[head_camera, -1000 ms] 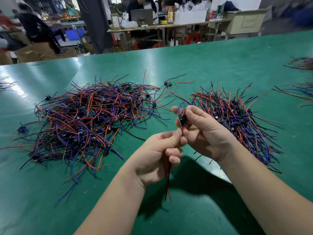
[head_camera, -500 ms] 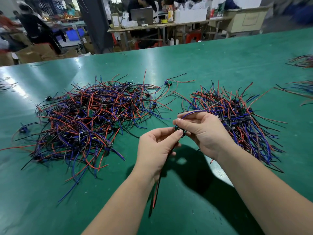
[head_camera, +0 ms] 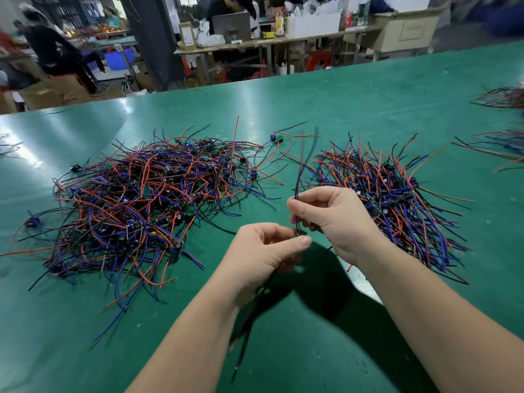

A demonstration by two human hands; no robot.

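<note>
Wire (head_camera: 298,180) now upright above right hand (head_camera: 334,219), sideways before.

Both your forearms are bare and come up from below, converging on the small wired part (head_camera: 300,232). Your left hand (head_camera: 263,251) sits just below and left of the part with its back toward you and the wrist near straight. Its thumb reaches right to the part, fingers curled beneath, pinching it; the fingertips are blurred. Your right hand (head_camera: 331,219) sits just above and right of the part, wrist bent inward. Its fingers are curled, and thumb and forefinger pinch the leads (head_camera: 298,177) rising from the part. The two hands nearly meet there.
</note>
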